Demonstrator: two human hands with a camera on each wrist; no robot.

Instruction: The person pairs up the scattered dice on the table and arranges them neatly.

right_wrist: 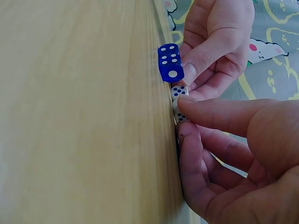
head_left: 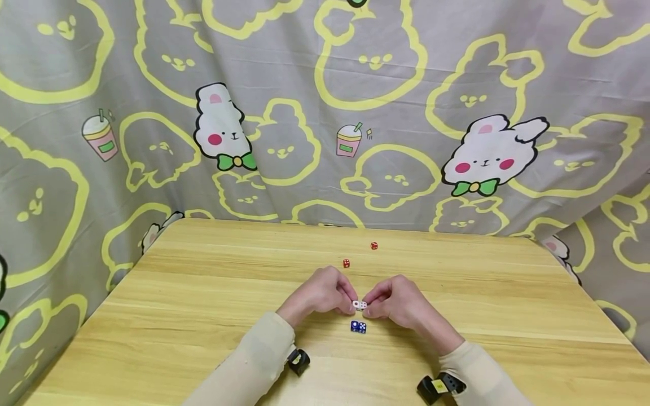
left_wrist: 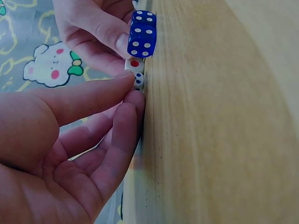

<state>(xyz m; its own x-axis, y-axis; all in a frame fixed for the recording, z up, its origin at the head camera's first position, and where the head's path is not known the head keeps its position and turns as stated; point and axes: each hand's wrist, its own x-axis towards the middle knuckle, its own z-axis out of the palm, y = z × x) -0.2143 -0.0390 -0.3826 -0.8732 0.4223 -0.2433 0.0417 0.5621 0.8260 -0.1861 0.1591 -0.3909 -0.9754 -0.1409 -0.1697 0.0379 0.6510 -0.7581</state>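
The two hands meet over the middle of the near half of the table, a small gap between them filled by a pair of white dice. The left hand pinches the left white die between thumb and fingers; the right hand pinches the right white die the same way – both dice side by side, low at the tabletop, and seemingly touching. Just on the near side sit two blue dice with white pips, the left blue die against the right blue die. Farther off lie two red dice: the near red die just beyond the left hand, the far red die farther back and to the right, well apart from the rest. Pale sleeves cover both forearms, with a black device at each wrist. The wooden table runs back to a grey curtain – printed with yellow outlines, white rabbits and pink cups
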